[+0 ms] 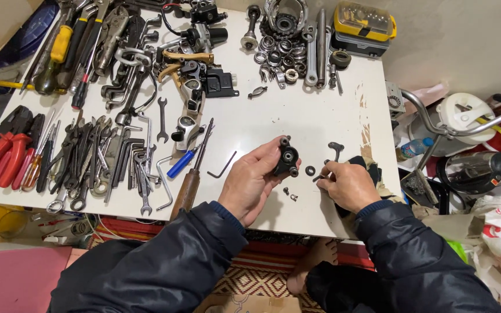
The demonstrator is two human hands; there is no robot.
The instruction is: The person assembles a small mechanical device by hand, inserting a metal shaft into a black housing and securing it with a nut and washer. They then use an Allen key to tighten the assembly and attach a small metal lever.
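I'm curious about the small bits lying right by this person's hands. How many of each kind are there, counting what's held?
Black metal part with round bosses, held in the left hand: 1
Black ring washer on the table: 1
Small screws or bolts below the part: 2
Small dark piece pinched by the right hand: 1
Bent hex key: 1
Total: 6

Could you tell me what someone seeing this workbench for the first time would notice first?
Probably the two hands at the front edge of the white table: the left hand holds up a small black metal part, while the right hand pinches a small dark piece beside it. Next, the dense spread of wrenches and hex keys on the left, with red-handled pliers at the far left edge and a yellow case at the back.
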